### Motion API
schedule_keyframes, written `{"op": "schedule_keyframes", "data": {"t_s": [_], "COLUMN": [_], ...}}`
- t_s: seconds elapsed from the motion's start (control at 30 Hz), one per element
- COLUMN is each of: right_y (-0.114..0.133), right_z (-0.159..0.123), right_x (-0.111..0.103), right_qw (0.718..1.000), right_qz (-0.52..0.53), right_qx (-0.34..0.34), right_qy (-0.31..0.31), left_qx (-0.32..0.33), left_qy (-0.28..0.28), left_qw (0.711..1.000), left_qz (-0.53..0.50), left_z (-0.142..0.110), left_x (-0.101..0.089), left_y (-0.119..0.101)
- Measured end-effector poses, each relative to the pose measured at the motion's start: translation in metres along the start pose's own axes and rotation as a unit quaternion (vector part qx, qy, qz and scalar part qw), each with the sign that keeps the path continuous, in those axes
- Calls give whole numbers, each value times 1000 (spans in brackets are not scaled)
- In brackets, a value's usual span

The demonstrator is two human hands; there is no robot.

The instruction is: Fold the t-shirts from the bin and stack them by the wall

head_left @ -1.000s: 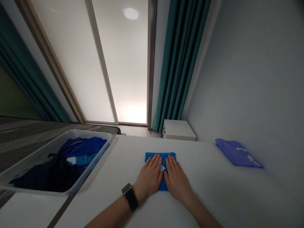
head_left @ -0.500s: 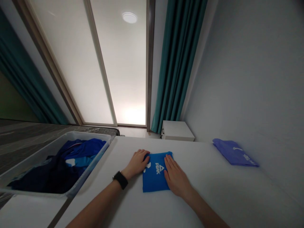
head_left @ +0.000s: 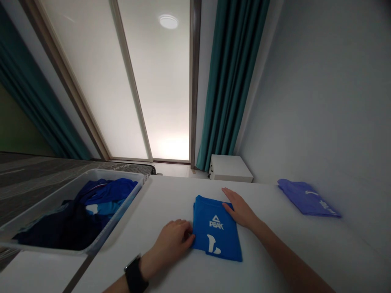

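A folded blue PEAK garment (head_left: 216, 230) lies flat on a white tabletop (head_left: 293, 252), a little forward of the person, with its white logo facing up and its long sides running away from the person at a slight slant. Neither hand lifts it.

The left hand (head_left: 172, 240), with a black smartwatch (head_left: 134, 276) on its wrist, sits at the garment's near left edge. Its fingers (head_left: 183, 232) are curled and close together, their tips against the fabric. Whether they pinch the edge or only press against it, the view does not show.

The right hand (head_left: 240, 209) lies open and nearly flat at the far right corner of the garment, its fingers pressed together and pointing toward the far left. Its fingertips reach just past the garment's far corner, and the heel of the hand rests on the bare tabletop.

To the left, a translucent plastic bin (head_left: 119, 202) stands beside the table's left edge, holding a heap of navy and bright blue clothes (head_left: 70, 219). Its near right rim is just beyond the left hand, leaving only a narrow strip of table there. The widest open room lies to the right, where bare tabletop runs well apart from the garment to a folded periwinkle garment (head_left: 307, 198) by the wall (head_left: 320, 101). A narrower bare strip separates the blue garment from the table's far edge.
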State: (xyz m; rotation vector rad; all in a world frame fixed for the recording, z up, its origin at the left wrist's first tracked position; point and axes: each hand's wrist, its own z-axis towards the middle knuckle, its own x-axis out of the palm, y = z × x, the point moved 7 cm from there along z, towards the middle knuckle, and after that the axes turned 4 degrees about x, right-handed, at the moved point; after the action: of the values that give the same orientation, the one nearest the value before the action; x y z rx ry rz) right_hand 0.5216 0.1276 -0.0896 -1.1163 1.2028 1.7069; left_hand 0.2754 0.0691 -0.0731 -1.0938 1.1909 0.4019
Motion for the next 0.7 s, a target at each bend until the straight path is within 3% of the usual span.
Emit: {"op": "schedule_keyframes", "data": {"t_s": [0.17, 0.43, 0.6, 0.7], "right_y": [-1, 37, 17, 4], "right_z": [-11, -40, -49, -49], "right_x": [-11, -22, -9, 0], "right_qw": [995, 994, 980, 978], "right_qz": [23, 18, -38, -27], "right_qx": [50, 63, 169, 188], "right_qy": [-82, -93, -99, -86], "left_qx": [7, 1, -46, -59], "left_qy": [-43, -83, -88, -83], "left_qw": [999, 991, 979, 968], "left_qz": [17, -105, -181, -229], "left_z": [6, 45, 71, 80], "left_x": [-15, -16, -17, -14], "left_y": [3, 18, 39, 46]}}
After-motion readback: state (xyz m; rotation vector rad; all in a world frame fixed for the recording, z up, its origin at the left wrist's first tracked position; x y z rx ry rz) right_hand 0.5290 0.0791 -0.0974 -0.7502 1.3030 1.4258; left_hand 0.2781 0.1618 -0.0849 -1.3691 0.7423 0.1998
